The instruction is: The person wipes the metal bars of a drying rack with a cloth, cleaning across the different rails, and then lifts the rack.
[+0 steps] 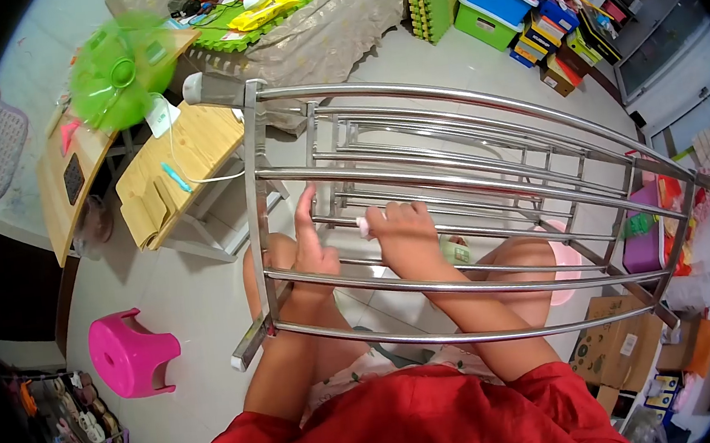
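A stainless-steel rack (453,179) with several rounded bars lies tilted across my lap. My left hand (315,247) reaches through its near bars at the left end; one finger points up along an inner upright, and the hand grips the frame there, its other fingers partly hidden. Beside it, my right hand (403,232) is closed around an inner bar with a small white cloth (363,226) poking out by the thumb side. Most of that cloth is hidden in the fist. A white cap (193,88) covers one foot of the rack.
To the left stand a small wooden table (194,147), a blurred green fan (123,71) and a pink stool (133,352). A cardboard box (614,342) and a purple bin (642,232) sit at right. Stacked boxes (492,7) and a covered bed (328,28) are farther back.
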`<state>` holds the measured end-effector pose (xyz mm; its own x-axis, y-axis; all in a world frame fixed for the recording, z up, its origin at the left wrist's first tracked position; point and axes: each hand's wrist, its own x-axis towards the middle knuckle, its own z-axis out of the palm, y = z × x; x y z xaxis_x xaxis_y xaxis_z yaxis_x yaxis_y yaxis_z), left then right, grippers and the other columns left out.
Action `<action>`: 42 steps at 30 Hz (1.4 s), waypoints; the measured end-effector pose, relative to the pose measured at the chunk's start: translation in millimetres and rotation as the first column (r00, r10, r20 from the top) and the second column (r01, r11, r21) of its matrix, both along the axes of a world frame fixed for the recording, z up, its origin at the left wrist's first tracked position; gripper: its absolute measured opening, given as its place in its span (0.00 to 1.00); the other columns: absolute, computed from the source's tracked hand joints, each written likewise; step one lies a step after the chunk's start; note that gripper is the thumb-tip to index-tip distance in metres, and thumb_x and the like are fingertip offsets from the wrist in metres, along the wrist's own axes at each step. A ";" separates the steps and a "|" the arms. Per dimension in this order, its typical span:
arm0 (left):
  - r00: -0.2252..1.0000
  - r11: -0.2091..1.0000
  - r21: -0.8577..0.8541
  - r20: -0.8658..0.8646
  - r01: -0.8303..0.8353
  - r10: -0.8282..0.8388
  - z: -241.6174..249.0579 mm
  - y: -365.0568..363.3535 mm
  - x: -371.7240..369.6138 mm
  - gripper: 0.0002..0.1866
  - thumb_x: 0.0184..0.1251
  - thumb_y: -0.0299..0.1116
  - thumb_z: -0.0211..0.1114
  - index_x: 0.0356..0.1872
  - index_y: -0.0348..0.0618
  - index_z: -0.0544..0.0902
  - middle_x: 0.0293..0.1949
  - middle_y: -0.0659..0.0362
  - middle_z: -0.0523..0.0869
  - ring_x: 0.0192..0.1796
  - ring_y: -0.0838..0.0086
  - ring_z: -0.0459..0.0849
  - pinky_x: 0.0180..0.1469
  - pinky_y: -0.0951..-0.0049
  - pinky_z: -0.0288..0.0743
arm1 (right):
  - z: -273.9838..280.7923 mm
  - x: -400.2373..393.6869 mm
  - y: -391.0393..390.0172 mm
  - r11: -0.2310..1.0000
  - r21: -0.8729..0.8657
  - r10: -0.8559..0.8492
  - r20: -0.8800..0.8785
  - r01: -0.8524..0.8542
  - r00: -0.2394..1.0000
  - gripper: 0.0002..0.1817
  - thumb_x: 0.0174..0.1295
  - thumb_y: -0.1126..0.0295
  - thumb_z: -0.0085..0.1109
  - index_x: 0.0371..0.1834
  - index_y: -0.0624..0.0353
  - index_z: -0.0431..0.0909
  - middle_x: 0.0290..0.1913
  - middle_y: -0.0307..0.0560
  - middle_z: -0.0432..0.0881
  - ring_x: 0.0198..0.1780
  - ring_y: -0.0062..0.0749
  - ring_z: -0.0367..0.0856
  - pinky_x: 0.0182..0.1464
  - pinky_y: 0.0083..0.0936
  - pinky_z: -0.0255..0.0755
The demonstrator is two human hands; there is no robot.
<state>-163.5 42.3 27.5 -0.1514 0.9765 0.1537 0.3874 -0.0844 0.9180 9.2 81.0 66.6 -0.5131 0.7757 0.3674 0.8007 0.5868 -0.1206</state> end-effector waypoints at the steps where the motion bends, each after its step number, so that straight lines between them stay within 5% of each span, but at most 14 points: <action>1: 1.000 1.000 -0.004 0.000 0.006 -0.006 0.5 0.0 0.2 0.51 0.35 0.10 0.41 0.74 0.36 0.51 0.72 0.45 0.57 0.78 0.57 0.50 0.78 0.66 0.36 | 2.6 5.1 -1.5 1.000 -0.009 -0.014 -0.010 0.014 1.000 0.06 0.53 0.70 0.62 0.31 0.51 0.75 0.27 0.42 0.76 0.33 0.40 0.79 0.45 0.38 0.67; 15: 0.998 0.999 -0.014 0.042 0.041 -0.040 2.0 3.4 -0.5 0.52 0.32 0.10 0.38 0.74 0.36 0.51 0.72 0.44 0.56 0.77 0.57 0.50 0.78 0.67 0.35 | 4.3 18.3 -11.0 0.969 -0.025 -0.244 0.074 0.246 0.967 0.04 0.55 0.71 0.58 0.33 0.51 0.75 0.30 0.45 0.77 0.37 0.40 0.77 0.44 0.40 0.65; 20: 0.993 0.990 0.112 0.070 0.089 -0.097 5.9 5.1 2.5 0.50 0.35 0.08 0.41 0.73 0.35 0.52 0.71 0.45 0.58 0.77 0.57 0.52 0.78 0.66 0.37 | -8.6 -15.0 0.1 0.995 -0.069 -0.071 0.084 0.077 0.994 0.03 0.58 0.67 0.56 0.33 0.50 0.74 0.29 0.43 0.77 0.34 0.39 0.78 0.38 0.38 0.67; 22: 0.993 0.976 0.194 0.052 0.094 -0.106 3.7 7.6 3.8 0.49 0.37 0.08 0.43 0.73 0.35 0.52 0.71 0.46 0.59 0.76 0.57 0.54 0.77 0.65 0.40 | -17.2 -37.7 6.0 0.999 0.049 -0.012 0.006 0.012 1.000 0.05 0.55 0.65 0.57 0.30 0.52 0.74 0.25 0.42 0.76 0.28 0.34 0.76 0.32 0.34 0.66; 24: 0.995 0.964 0.246 0.008 0.097 -0.102 -2.8 11.1 5.4 0.48 0.38 0.08 0.44 0.73 0.36 0.53 0.71 0.46 0.59 0.75 0.57 0.55 0.77 0.65 0.42 | -21.4 -55.9 7.8 0.996 0.089 0.012 -0.019 -0.010 1.000 0.05 0.54 0.66 0.57 0.31 0.52 0.74 0.25 0.42 0.76 0.29 0.34 0.77 0.32 0.33 0.67; 27: 0.938 0.983 0.158 0.320 0.089 -0.136 1.4 8.7 8.5 0.47 0.41 0.10 0.45 0.73 0.38 0.54 0.70 0.48 0.60 0.74 0.60 0.58 0.75 0.66 0.45 | -22.6 -57.1 7.3 0.997 0.081 0.017 -0.012 -0.016 1.000 0.06 0.53 0.67 0.58 0.33 0.52 0.74 0.27 0.41 0.76 0.31 0.34 0.78 0.36 0.32 0.68; 30: 0.975 0.972 0.203 0.162 0.121 -0.155 -2.0 11.0 3.1 0.50 0.33 0.12 0.40 0.73 0.33 0.51 0.71 0.44 0.57 0.75 0.55 0.54 0.77 0.63 0.39 | -20.2 -45.4 4.8 0.988 0.151 0.037 -0.044 -0.030 0.998 0.06 0.53 0.68 0.57 0.33 0.52 0.73 0.27 0.40 0.75 0.30 0.34 0.78 0.39 0.33 0.69; 31: 0.981 0.974 0.206 0.148 0.091 -0.123 -1.0 11.5 4.2 0.48 0.38 0.12 0.45 0.73 0.38 0.55 0.70 0.48 0.60 0.75 0.59 0.55 0.77 0.65 0.42 | -18.4 -40.2 3.6 0.988 0.149 0.030 -0.042 -0.023 0.999 0.06 0.53 0.68 0.57 0.33 0.52 0.73 0.27 0.40 0.75 0.30 0.34 0.78 0.39 0.33 0.69; 37: 0.970 0.980 0.187 0.214 0.071 -0.111 9.0 10.1 11.6 0.49 0.35 0.13 0.43 0.73 0.38 0.55 0.71 0.47 0.59 0.76 0.58 0.54 0.77 0.64 0.40 | -8.8 15.8 -4.3 0.989 0.118 -0.087 -0.019 0.089 0.996 0.03 0.56 0.68 0.56 0.34 0.46 0.74 0.26 0.38 0.72 0.32 0.35 0.77 0.49 0.40 0.69; 42: 0.979 0.982 0.173 0.174 0.072 -0.103 17.3 9.7 13.5 0.49 0.34 0.14 0.43 0.72 0.37 0.56 0.71 0.46 0.59 0.76 0.57 0.54 0.78 0.63 0.40 | -0.6 59.5 -9.2 0.988 0.112 -0.100 -0.036 0.104 0.994 0.07 0.55 0.70 0.56 0.37 0.47 0.75 0.27 0.39 0.72 0.33 0.36 0.75 0.48 0.38 0.69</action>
<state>-150.0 52.0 44.8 -0.1069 0.9505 0.2916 0.2002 -0.2667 0.9428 68.7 71.8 65.9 -0.4207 0.7758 0.4703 0.8540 0.5136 -0.0832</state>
